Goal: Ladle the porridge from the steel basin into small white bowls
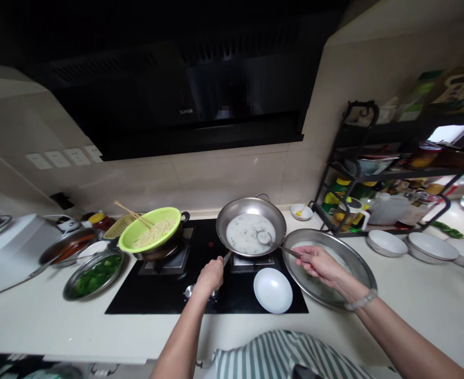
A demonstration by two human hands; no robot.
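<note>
A steel wok (224, 223) sits on the right burner with white, milky liquid (248, 231) and dark flecks in it. My left hand (211, 275) is closed around the wok's handle (227, 257). In my right hand (322, 265) is the handle of a ladle (264, 238), whose bowl rests in the liquid. Below my right hand stands a wide steel basin (364, 263) with pale liquid inside, partly hidden by the hand. A white bowl (273, 290) lies on the cooktop in front of the wok.
On the left burner, a green colander (127, 243) of noodles with chopsticks sits on a dark pot. Leafy greens fill a steel dish (68, 292) farther left. A small seasoning bowl (295, 215), a black rack (322, 184) and white bowls (386, 243) stand right. The range hood (200, 131) hangs overhead.
</note>
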